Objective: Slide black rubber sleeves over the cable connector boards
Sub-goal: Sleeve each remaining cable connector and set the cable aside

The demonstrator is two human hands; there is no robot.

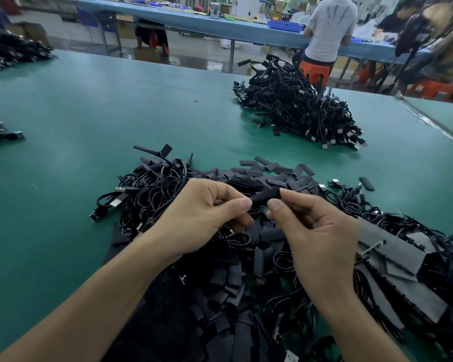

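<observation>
Sleeve (266,195) is held just above the near heap (168,194), spanning the gap between the two hands. The left hand (204,212) pinches its left end between curled thumb and forefinger, and the right hand (317,231) pinches its right end the same way; the other fingers of both curl loosely beneath. Board and cable are hidden under the fingers, so I cannot tell how far on the sleeve is, or whether it is on at all. Much seems left to do: the near heap is large, with many loose sleeves (272,171) spread along its far side. The far right pile (298,111) looks like finished pieces, but that is a guess, as it is all black on black. More piles (11,52) lie on the left of the table (89,113), cut off by the frame. Grey sheets (392,252) at near right cover part of the tangle.
</observation>
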